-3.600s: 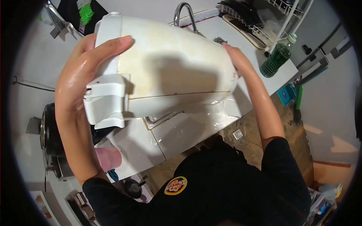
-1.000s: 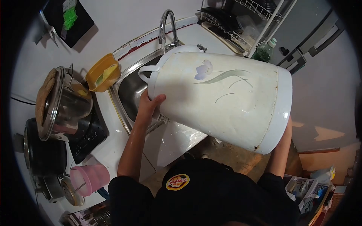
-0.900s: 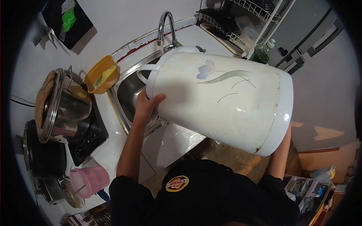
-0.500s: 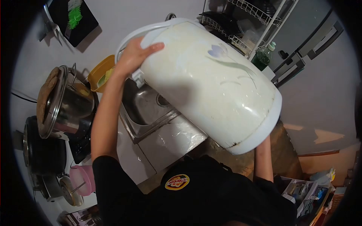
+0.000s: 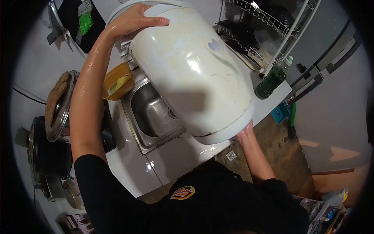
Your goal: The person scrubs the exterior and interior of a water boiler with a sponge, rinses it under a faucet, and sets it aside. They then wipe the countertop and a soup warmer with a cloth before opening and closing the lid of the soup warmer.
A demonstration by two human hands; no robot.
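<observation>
Progress: we have the white thermos jug (image 5: 194, 74) off the counter, tipped in the air above the sink (image 5: 154, 113). Its shell gleams wet, no stream shows, and it is not yet set down.
Right hand (image 5: 246, 134): nearest us, cupping the base rim from below and bearing the weight.
Left hand (image 5: 132, 21): at the far end, arm stretched and wet, fingers spread and gripping by the lid.
Beyond: orange bowl (image 5: 117, 82), green bottle (image 5: 272, 80), dish rack (image 5: 269, 23).

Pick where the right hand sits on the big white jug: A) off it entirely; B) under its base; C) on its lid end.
B: the right hand presses against the base rim of the white jug, while the left hand holds the top end.
</observation>
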